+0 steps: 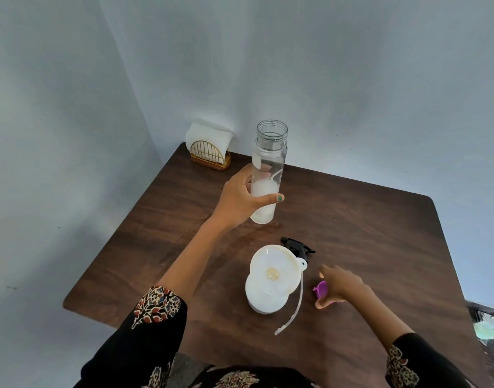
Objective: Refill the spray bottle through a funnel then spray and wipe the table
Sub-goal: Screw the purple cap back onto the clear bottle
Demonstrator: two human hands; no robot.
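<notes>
My left hand grips a tall clear bottle upright near the middle of the brown table. The bottle's wide mouth is uncapped and a little cloudy white liquid fills its lower part. Nearer to me stands a white spray bottle with a white funnel seated in its neck. The black spray head lies just behind it, its clear dip tube trailing toward me. To the right, my right hand holds a small purple cap against the tabletop.
A gold wire holder with white napkins stands at the table's far left corner against the wall. Pale walls close in behind and to the left. Some clutter shows past the table's right edge.
</notes>
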